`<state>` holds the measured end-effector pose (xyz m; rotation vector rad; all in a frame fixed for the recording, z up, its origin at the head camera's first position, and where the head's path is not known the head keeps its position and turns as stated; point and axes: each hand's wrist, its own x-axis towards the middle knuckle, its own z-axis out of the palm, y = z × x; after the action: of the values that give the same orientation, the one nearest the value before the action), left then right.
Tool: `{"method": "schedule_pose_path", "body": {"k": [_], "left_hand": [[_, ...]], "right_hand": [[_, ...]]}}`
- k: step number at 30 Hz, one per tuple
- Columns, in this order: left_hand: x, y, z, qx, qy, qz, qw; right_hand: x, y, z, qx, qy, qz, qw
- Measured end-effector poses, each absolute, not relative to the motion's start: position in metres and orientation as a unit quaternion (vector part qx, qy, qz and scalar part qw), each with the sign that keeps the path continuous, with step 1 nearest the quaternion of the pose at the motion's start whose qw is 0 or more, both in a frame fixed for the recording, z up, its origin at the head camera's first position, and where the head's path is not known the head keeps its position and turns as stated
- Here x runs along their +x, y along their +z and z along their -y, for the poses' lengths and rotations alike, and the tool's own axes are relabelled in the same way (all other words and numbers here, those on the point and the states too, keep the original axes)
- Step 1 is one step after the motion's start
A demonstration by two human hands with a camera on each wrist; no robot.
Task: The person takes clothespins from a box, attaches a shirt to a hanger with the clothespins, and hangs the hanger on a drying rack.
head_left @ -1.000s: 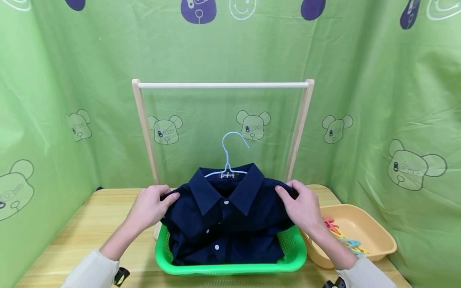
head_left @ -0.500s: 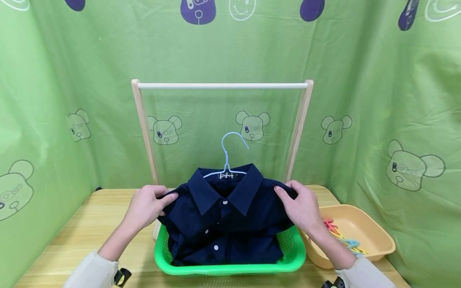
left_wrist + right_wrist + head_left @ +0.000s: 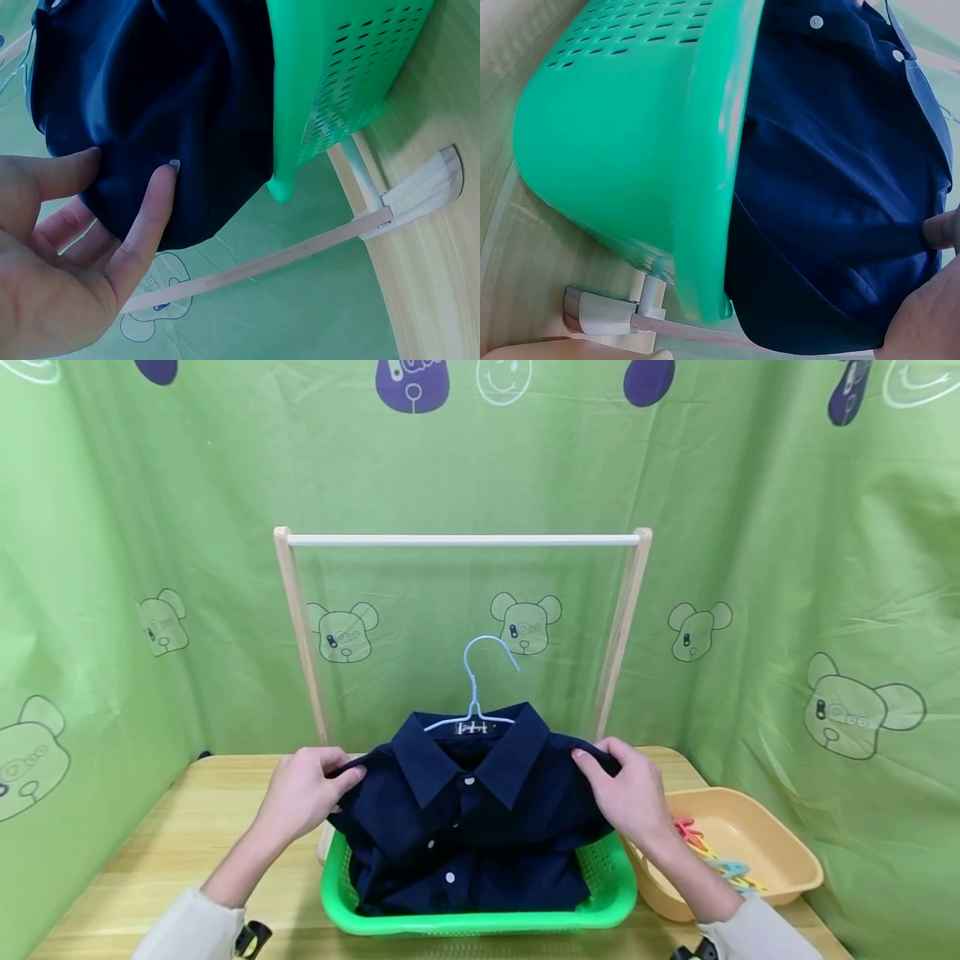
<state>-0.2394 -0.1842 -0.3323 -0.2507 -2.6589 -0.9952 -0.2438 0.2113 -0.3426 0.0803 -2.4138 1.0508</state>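
A navy button-up shirt (image 3: 480, 827) is on a light-blue wire hanger (image 3: 473, 689), whose hook rises above the collar. Its lower part lies bunched in a green plastic basket (image 3: 480, 923). My left hand (image 3: 302, 793) pinches the shoulder on the left between thumb and fingers. On the opposite side my right hand (image 3: 630, 789) pinches the other shoulder. The left wrist view shows the thumb and fingers on the dark cloth (image 3: 172, 112); in the right wrist view only the thumb and part of the right hand (image 3: 922, 322) appear. Cloth covers the hanger's arms.
Behind the basket stands a wooden rack with a white crossbar (image 3: 465, 540). A tan tray (image 3: 780, 852) with several colored clothespins (image 3: 727, 866) sits at the right, partly behind the right forearm. Green printed curtains (image 3: 450, 468) surround the wooden table (image 3: 187, 827).
My left hand has shifted slightly outward to the left, still pinching the shirt's shoulder. My right hand, the shirt and the hanger look nearly unmoved.
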Motion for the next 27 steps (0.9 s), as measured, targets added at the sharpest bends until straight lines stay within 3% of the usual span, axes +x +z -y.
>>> {"method": "schedule_pose_path", "body": {"k": [11,27], "left_hand": [[-0.2387,-0.3355,0.1857,-0.099,-0.315,0.922,0.204],[-0.2348,-0.3359,0.1846,-0.068,-0.360,0.911,0.187]], "right_hand": [[-0.2426,-0.3417,-0.2124,0.030,0.390,0.886,0.247],[-0.2419,-0.3415,-0.2125,0.027,0.395,0.886,0.243]]}}
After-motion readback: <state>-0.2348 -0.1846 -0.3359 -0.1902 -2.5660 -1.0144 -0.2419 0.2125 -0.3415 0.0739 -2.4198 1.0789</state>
